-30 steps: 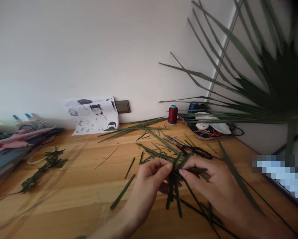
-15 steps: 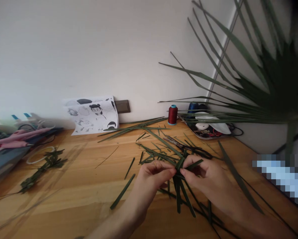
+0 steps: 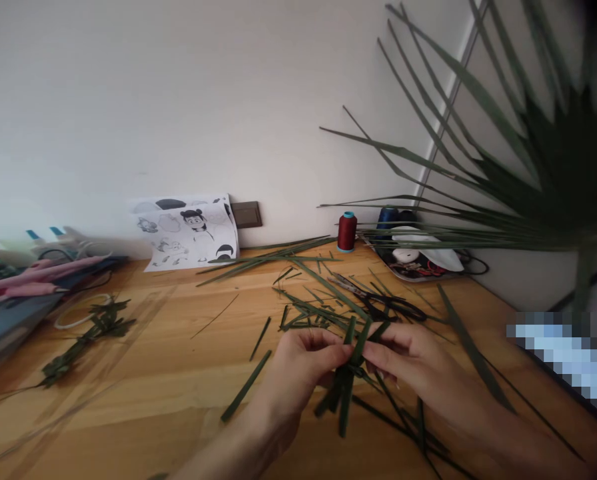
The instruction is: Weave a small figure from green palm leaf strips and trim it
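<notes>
Between my two hands is a small bundle of woven palm leaf strips (image 3: 347,387), green, with loose ends sticking up and hanging down. My left hand (image 3: 311,357) pinches it from the left between thumb and fingers. From the right, my right hand (image 3: 401,353) closes its thumb and fingertips on the strips near the knot. Some fingertips are hidden behind the leaf. Just beyond the hands lie black-handled scissors (image 3: 383,300) among cut leaf scraps (image 3: 311,310). Longer leaf strips (image 3: 421,427) rest on the wooden table (image 3: 168,400) under the right hand.
A red thread spool (image 3: 347,232) stands near the wall by a tray (image 3: 418,275) of odds and ends. A large palm leaf (image 3: 543,180) reaches in from the right. At left lie a braided leaf piece (image 3: 86,340) and a pink glue gun (image 3: 38,277). Printed paper (image 3: 188,233) leans on the wall.
The woven bundle has turned in my hands; its hanging ends now point down and left, and more ends stand up between the fingers. Both hands have shifted slightly.
</notes>
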The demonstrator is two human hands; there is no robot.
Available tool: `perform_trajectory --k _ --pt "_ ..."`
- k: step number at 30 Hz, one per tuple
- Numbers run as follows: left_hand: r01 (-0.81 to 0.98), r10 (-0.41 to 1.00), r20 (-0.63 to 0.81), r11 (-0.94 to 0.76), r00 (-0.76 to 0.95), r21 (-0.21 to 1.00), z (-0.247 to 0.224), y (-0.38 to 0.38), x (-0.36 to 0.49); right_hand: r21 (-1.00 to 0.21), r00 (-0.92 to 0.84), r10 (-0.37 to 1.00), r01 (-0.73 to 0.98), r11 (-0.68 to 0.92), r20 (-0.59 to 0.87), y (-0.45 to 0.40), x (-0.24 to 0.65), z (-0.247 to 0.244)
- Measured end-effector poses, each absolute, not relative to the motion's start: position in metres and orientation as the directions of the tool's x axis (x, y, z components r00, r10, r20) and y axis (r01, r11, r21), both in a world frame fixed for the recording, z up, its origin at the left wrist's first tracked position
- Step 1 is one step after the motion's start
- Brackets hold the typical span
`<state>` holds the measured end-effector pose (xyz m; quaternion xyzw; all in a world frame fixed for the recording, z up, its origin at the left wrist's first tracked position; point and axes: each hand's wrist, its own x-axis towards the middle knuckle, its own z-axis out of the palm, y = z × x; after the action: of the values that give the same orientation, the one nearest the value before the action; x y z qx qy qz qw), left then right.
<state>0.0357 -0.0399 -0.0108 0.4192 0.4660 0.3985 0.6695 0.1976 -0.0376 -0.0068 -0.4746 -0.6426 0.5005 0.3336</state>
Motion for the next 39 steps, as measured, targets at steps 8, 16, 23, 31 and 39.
perform_trajectory --k 8,16,23,31,39 --pt "-0.209 0.931 -0.297 0.341 0.213 0.917 -0.002 -0.045 0.041 -0.951 -0.318 0.945 0.263 0.161 0.072 -0.033 0.199 -0.01" --pt "-0.226 0.927 -0.292 0.344 0.235 0.911 -0.01 -0.042 0.038 -0.886 -0.323 0.936 0.381 0.266 0.142 -0.041 0.195 -0.002" --pt "-0.317 0.935 -0.288 0.343 0.209 0.884 -0.013 -0.048 0.037 -0.664 -0.357 0.818 0.478 0.575 0.451 -0.045 0.196 -0.009" --pt "-0.19 0.931 -0.258 0.311 0.26 0.931 -0.012 -0.042 0.033 -0.798 -0.399 0.891 0.454 0.396 0.215 -0.041 0.2 0.004" --pt "-0.076 0.92 -0.263 0.296 0.289 0.952 -0.008 -0.042 0.035 -0.829 -0.314 0.949 0.529 0.181 0.007 -0.035 0.206 0.003"
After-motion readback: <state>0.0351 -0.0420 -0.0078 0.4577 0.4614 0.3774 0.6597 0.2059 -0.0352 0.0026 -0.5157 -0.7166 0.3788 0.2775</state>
